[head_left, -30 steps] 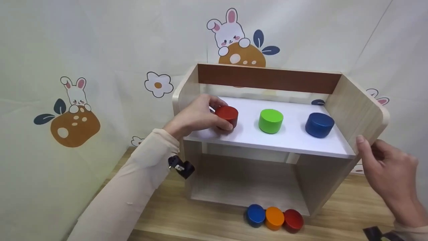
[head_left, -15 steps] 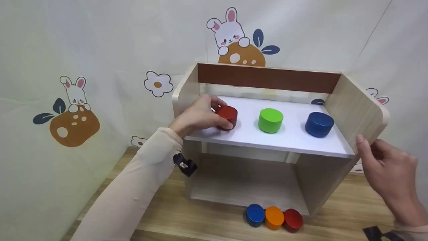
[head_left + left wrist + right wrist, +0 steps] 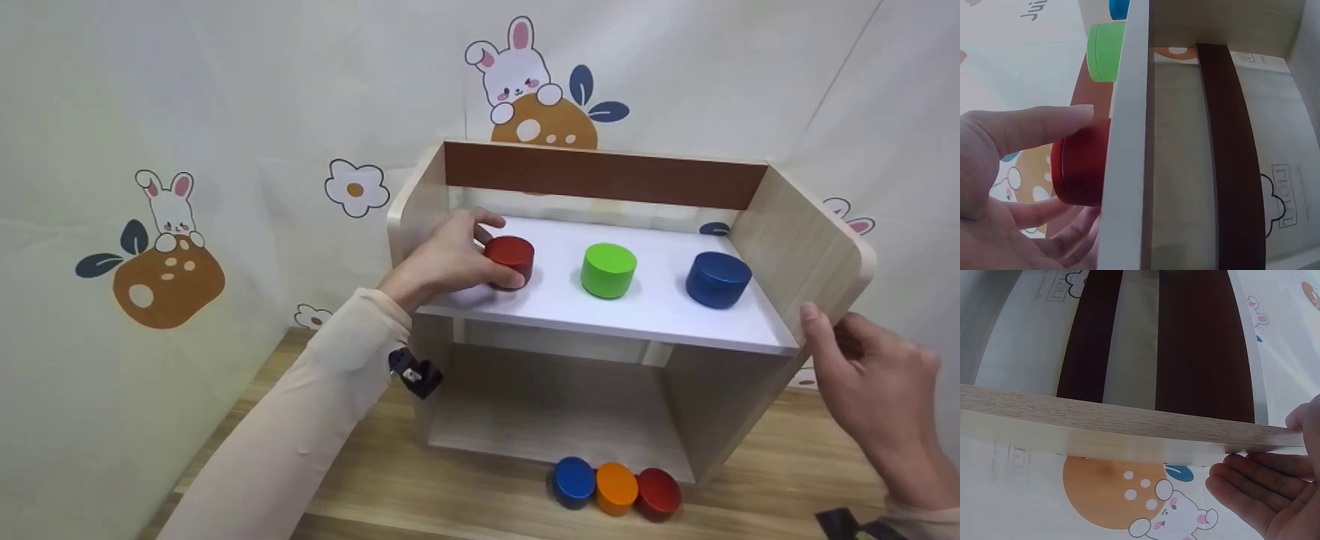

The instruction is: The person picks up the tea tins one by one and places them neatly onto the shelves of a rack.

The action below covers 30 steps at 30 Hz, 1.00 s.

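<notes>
A red cylinder block stands upright at the left of the white upper shelf. My left hand is round it, thumb on its near side and the other fingers behind; the index finger stands slightly off it. In the left wrist view, the thumb lies along one side of the red block, fingers at the opposite side. To its right are a green block and a dark blue block. My right hand grips the front edge of the wooden side panel, thumb inside, fingers outside.
On the wooden table, before the lower compartment, lie a blue block, an orange block and a red one in a touching row. A brown back rail runs between the side panels. Printed cloth hangs behind.
My left index finger has lifted a little away from the red block, and the left forearm has shifted slightly rightward. The blocks and my right hand stay where they were.
</notes>
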Available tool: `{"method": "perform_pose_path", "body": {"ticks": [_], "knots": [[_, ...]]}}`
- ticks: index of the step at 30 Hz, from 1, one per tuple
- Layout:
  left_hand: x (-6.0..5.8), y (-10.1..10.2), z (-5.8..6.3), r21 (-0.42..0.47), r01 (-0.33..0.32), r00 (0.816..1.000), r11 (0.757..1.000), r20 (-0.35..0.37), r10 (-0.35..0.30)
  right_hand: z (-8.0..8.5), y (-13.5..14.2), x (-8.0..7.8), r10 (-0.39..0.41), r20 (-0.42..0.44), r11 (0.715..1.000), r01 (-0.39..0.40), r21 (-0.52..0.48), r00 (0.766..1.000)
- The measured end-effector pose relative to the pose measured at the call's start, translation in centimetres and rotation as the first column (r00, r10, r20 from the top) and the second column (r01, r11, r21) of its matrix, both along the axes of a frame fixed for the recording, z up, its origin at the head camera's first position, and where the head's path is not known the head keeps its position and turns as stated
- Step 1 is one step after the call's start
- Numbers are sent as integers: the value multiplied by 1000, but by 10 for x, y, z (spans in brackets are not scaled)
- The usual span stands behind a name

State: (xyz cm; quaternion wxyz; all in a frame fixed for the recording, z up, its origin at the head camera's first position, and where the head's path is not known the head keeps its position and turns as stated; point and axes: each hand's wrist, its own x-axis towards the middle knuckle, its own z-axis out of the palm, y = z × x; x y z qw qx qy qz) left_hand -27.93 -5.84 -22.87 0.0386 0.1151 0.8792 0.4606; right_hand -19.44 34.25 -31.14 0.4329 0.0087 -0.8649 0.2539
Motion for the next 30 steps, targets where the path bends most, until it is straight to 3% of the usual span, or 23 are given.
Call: {"method": "perform_pose_path", "body": {"ticks": [6,19,30], "knots": [[12,-1,6,-16,-28,997,999,-76,27,0,0,0,0,-1,1000,0,0,1000],[55,-6,5,19,35,983,999,-181,-31,-2,3,-2,28,-56,1000,-28,9,998],[90,-6,-19,51,145,957,988,-259,-127,-2,1,0,6,-5,1000,-6,-2,1000]]}}
